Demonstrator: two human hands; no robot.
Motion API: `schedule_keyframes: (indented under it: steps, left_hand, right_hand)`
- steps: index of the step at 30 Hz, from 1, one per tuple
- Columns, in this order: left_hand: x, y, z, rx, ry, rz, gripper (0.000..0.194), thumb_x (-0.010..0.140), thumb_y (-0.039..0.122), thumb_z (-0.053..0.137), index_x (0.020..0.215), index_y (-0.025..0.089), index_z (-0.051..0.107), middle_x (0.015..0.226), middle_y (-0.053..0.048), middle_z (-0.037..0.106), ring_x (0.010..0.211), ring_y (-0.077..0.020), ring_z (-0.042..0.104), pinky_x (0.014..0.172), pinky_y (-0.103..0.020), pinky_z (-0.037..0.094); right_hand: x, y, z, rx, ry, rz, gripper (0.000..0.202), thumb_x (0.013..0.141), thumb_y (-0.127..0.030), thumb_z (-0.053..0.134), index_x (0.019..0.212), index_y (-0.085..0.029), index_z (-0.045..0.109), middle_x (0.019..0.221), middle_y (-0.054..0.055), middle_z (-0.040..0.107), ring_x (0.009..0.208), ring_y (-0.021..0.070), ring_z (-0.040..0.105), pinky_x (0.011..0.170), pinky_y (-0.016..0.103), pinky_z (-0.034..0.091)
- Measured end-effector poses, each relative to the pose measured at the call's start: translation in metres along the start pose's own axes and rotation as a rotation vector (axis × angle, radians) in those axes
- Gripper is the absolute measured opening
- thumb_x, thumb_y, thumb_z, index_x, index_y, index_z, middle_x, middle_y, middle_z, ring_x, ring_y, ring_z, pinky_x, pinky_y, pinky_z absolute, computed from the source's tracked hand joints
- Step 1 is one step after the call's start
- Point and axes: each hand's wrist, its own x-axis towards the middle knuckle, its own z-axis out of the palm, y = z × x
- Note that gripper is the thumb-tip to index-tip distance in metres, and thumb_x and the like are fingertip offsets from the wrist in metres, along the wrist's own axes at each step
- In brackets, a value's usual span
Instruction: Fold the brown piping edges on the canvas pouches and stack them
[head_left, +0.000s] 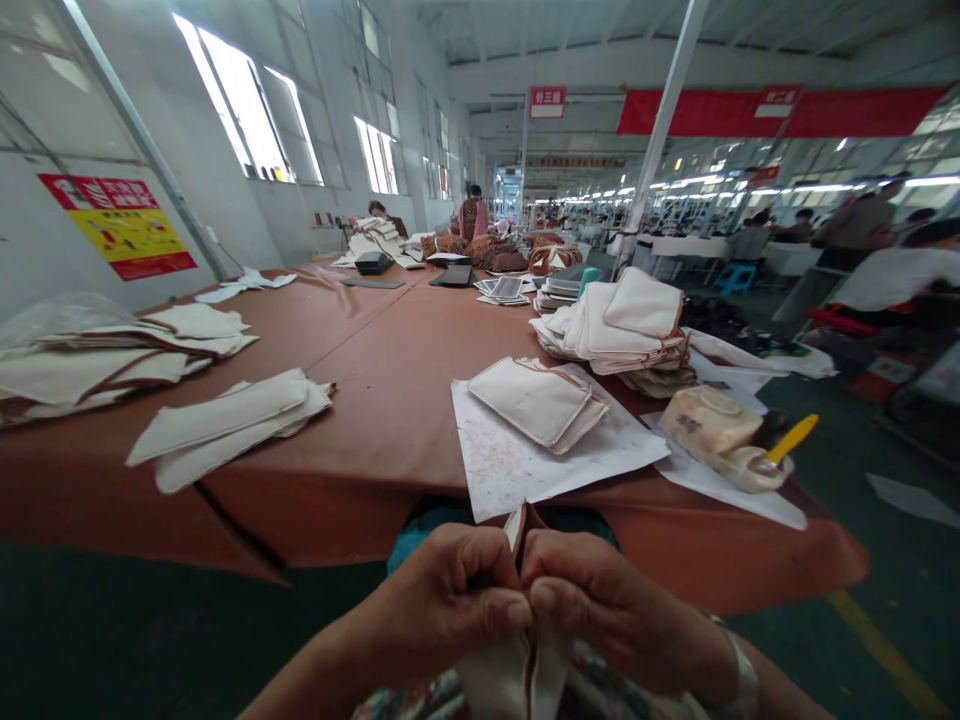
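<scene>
I see left hand (pixel 450 595) and right hand (pixel 600 605) both pinched shut on a cloth piece (pixel 523 655) at 6 o'clock, below the table (pixel 375 400) edge. Paper (pixel 517 460) at 12 o'clock.

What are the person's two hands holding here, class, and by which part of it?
Both the left hand and the right hand pinch one cream fabric piece with brown edging, near its top edge, thumbs pressed together.

Long brown table (pixel 375 400) holding cream fabric stacks (pixel 622 325), a paper sheet (pixel 525 460) under folded pieces (pixel 536 400), a glue bottle (pixel 724 435) and distant workers (pixel 472 212).
</scene>
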Motion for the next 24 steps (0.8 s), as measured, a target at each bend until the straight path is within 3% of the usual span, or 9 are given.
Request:
schedule_keyframes:
  steps: [3, 6, 10, 15, 21, 24]
  left_hand:
    - [0.000, 0.002, 0.001, 0.038, 0.035, 0.030, 0.035, 0.083, 0.042, 0.070, 0.071, 0.014, 0.053, 0.065, 0.003, 0.045, 0.058, -0.0078, 0.033, 0.048, -0.018, 0.025]
    - [-0.002, -0.003, -0.004, -0.040, 0.021, -0.053, 0.042, 0.080, 0.051, 0.071, 0.071, 0.015, 0.051, 0.063, 0.004, 0.042, 0.056, -0.0080, 0.031, 0.048, -0.020, 0.023]
    - [-0.003, -0.008, -0.021, -0.003, -0.037, -0.082, 0.052, 0.087, 0.064, 0.053, 0.081, 0.012, 0.059, 0.067, 0.002, 0.044, 0.059, -0.0101, 0.033, 0.052, -0.022, 0.025]
    - [-0.002, 0.003, -0.034, 0.350, -0.055, 0.111, 0.031, 0.093, 0.042, 0.056, 0.081, 0.014, 0.063, 0.088, -0.003, 0.051, 0.079, -0.0150, 0.048, 0.070, -0.023, 0.038]
    - [0.012, 0.015, -0.014, 0.758, 0.123, 0.405, 0.018, 0.096, 0.025, 0.052, 0.082, 0.017, 0.060, 0.089, -0.004, 0.060, 0.086, -0.0163, 0.053, 0.089, -0.030, 0.035]
    - [0.025, 0.018, -0.008, 0.885, 0.173, 0.435, 0.021, 0.097, 0.026, 0.049, 0.081, 0.016, 0.059, 0.086, -0.005, 0.060, 0.081, -0.0167, 0.052, 0.086, -0.032, 0.035]
  right_hand:
    - [0.002, -0.001, 0.002, 0.050, -0.029, -0.046, 0.035, 0.099, -0.043, 0.045, 0.075, -0.017, 0.048, 0.072, -0.002, 0.045, 0.064, 0.0115, 0.040, 0.058, 0.024, 0.032]
    - [0.001, 0.001, 0.003, 0.082, 0.011, -0.065, 0.036, 0.098, -0.043, 0.047, 0.073, -0.017, 0.050, 0.072, -0.001, 0.047, 0.065, 0.0121, 0.042, 0.059, 0.025, 0.032]
    - [-0.002, 0.005, 0.001, 0.112, 0.073, -0.089, 0.035, 0.098, -0.039, 0.049, 0.071, -0.017, 0.052, 0.071, -0.001, 0.048, 0.066, 0.0121, 0.044, 0.060, 0.025, 0.032]
    - [-0.003, 0.011, -0.002, 0.054, 0.121, -0.058, 0.038, 0.097, -0.042, 0.049, 0.068, -0.018, 0.048, 0.069, -0.002, 0.045, 0.065, 0.0128, 0.041, 0.061, 0.026, 0.032]
    - [0.009, -0.005, -0.018, -0.001, 0.104, -0.071, 0.041, 0.099, -0.050, 0.041, 0.081, -0.017, 0.057, 0.081, 0.003, 0.053, 0.077, 0.0174, 0.050, 0.070, 0.029, 0.040]
    - [0.017, -0.014, -0.029, -0.167, 0.064, -0.075, 0.034, 0.096, -0.047, 0.051, 0.082, -0.016, 0.057, 0.081, 0.001, 0.053, 0.073, 0.0152, 0.047, 0.066, 0.026, 0.038]
